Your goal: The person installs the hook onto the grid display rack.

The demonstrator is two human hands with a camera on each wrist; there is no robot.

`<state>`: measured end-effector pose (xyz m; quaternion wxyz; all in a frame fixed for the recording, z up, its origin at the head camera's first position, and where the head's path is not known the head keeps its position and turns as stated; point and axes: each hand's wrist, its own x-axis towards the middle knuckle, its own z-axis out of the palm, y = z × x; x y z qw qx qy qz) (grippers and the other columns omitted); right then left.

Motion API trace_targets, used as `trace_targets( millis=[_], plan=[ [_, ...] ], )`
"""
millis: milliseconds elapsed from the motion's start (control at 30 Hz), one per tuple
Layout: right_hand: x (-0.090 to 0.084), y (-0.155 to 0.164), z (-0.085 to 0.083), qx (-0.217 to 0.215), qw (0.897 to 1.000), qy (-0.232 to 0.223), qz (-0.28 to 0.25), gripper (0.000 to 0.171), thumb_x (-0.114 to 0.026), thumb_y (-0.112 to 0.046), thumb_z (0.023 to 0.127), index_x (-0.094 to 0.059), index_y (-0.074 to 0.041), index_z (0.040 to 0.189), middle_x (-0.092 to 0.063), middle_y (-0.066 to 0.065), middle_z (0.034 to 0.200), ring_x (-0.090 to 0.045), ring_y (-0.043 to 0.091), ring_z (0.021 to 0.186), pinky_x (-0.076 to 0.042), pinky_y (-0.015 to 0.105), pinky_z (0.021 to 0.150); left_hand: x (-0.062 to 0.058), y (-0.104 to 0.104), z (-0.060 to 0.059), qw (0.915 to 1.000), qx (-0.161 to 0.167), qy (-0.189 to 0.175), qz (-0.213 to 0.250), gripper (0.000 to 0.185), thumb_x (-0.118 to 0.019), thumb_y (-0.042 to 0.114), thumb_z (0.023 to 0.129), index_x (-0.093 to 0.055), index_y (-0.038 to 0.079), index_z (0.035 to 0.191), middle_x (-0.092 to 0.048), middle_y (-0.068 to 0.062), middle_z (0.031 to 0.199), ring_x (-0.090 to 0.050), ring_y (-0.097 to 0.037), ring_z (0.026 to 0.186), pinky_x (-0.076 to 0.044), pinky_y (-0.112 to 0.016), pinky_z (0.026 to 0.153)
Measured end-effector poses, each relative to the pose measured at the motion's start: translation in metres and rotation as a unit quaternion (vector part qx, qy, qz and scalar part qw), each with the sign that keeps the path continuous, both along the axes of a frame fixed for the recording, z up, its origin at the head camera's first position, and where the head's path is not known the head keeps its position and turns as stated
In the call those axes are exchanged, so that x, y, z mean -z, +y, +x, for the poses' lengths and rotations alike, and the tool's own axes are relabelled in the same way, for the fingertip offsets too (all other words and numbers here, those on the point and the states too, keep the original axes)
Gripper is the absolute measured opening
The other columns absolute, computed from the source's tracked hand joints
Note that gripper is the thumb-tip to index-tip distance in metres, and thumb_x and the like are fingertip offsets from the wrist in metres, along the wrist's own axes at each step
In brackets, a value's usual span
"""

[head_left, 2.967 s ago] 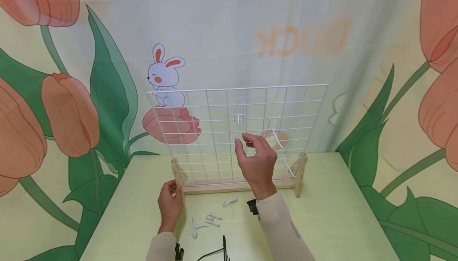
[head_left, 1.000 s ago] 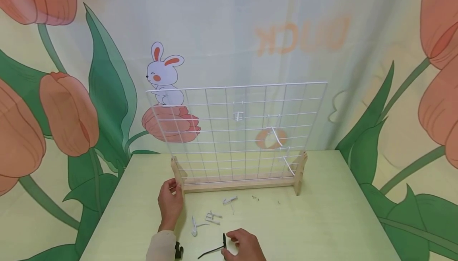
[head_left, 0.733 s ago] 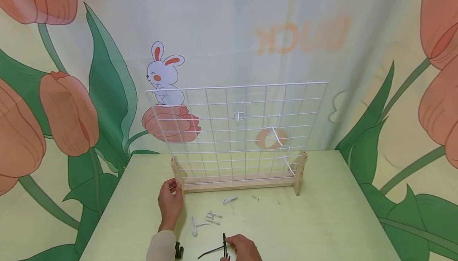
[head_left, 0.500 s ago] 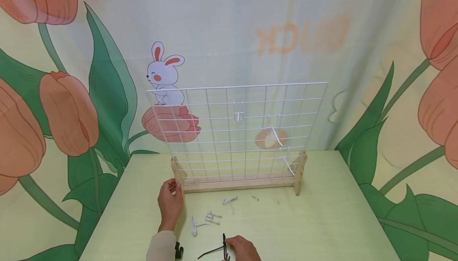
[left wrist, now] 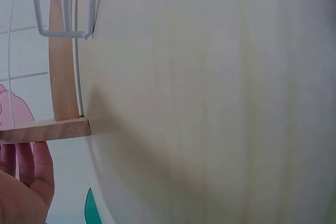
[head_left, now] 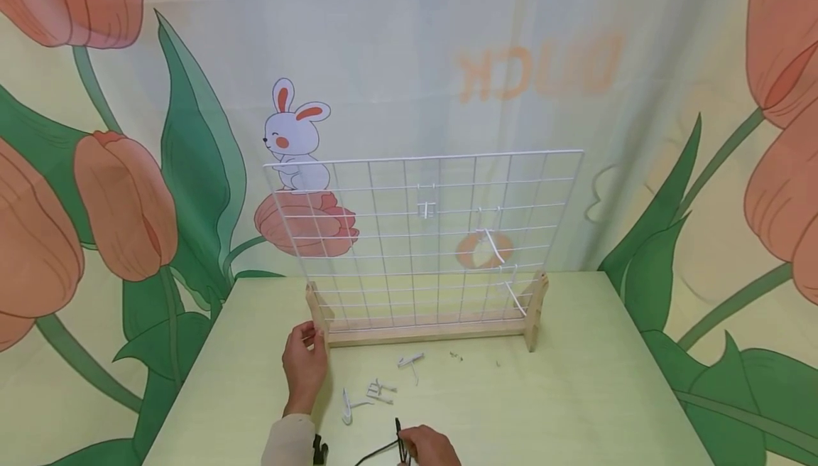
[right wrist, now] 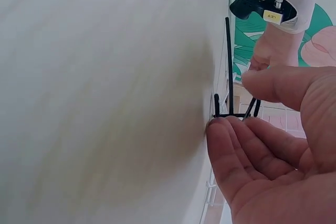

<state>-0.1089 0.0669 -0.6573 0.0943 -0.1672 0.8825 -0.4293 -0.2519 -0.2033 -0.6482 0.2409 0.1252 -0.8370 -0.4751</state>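
My right hand (head_left: 431, 446) pinches a black wire hook (head_left: 399, 434) at the near edge of the head view. In the right wrist view, the fingertips sit at the crossbar of the black hook (right wrist: 230, 72), whose long prong sticks out past them. My left hand (head_left: 303, 366) rests its fingertips against the left wooden foot (head_left: 317, 310) of a stand. Seen from the left wrist, straight fingers (left wrist: 43, 166) press on the foot's outer side. The stand carries an upright white wire grid (head_left: 404, 236). White hooks hang on it: a small one (head_left: 426, 209) near the top middle, two longer ones (head_left: 493, 244) at right.
Loose white hooks (head_left: 381, 391) lie on the pale green table (head_left: 575, 395) between my hands and the stand. Small crumbs (head_left: 456, 356) lie farther right. Behind the table hangs a curtain (head_left: 396, 61) printed with tulips and a rabbit.
My right hand has come down from in front of the grid to the near table edge and now pinches the black hook, which has shifted slightly. My left hand stays at the wooden foot.
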Motion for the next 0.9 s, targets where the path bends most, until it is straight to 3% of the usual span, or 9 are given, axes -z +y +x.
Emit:
trace_targets(
  millis=[233,433,600,900],
  plan=[
    [-0.002,0.004,-0.002,0.000,0.999,0.028,0.034,0.032,-0.084,-0.013,0.083,-0.076,-0.003,0.113,-0.064,-0.006,0.086,-0.051,-0.002,0.077,-0.051,0.026,0.071,0.000,0.000,0.000,1.0000,0.003,0.003,-0.006,0.025,-0.065,0.008,0.103,-0.063,-0.001,0.127,-0.070,-0.020,0.117,-0.073,-0.036,0.105,-0.063,-0.047,0.086],
    [-0.007,0.012,-0.005,0.004,1.000,0.013,0.024,0.028,-0.083,-0.015,0.088,-0.076,-0.006,0.113,-0.063,-0.007,0.088,-0.048,0.000,0.077,-0.049,0.029,0.070,-0.001,-0.001,-0.001,0.9999,0.003,0.007,-0.009,0.025,-0.065,0.008,0.103,-0.063,0.000,0.127,-0.070,-0.019,0.117,-0.074,-0.035,0.106,-0.062,-0.043,0.086],
    [-0.003,0.017,-0.005,0.018,0.998,0.051,0.022,0.025,-0.084,-0.014,0.086,-0.076,-0.008,0.109,-0.065,-0.007,0.087,-0.051,-0.001,0.077,-0.050,0.027,0.069,0.000,0.000,0.000,0.9999,-0.002,0.009,-0.011,0.025,-0.067,0.009,0.102,-0.064,0.000,0.126,-0.071,-0.018,0.116,-0.074,-0.034,0.104,-0.061,-0.030,0.081],
    [-0.004,0.018,-0.011,0.036,0.999,0.036,0.014,0.020,-0.084,-0.013,0.088,-0.076,-0.010,0.106,-0.067,-0.008,0.085,-0.054,-0.001,0.074,-0.051,0.027,0.067,0.000,0.000,0.000,0.9999,-0.008,0.004,-0.015,0.025,-0.066,0.009,0.103,-0.064,0.001,0.127,-0.071,-0.017,0.116,-0.074,-0.033,0.105,-0.062,-0.036,0.083]
  ],
)
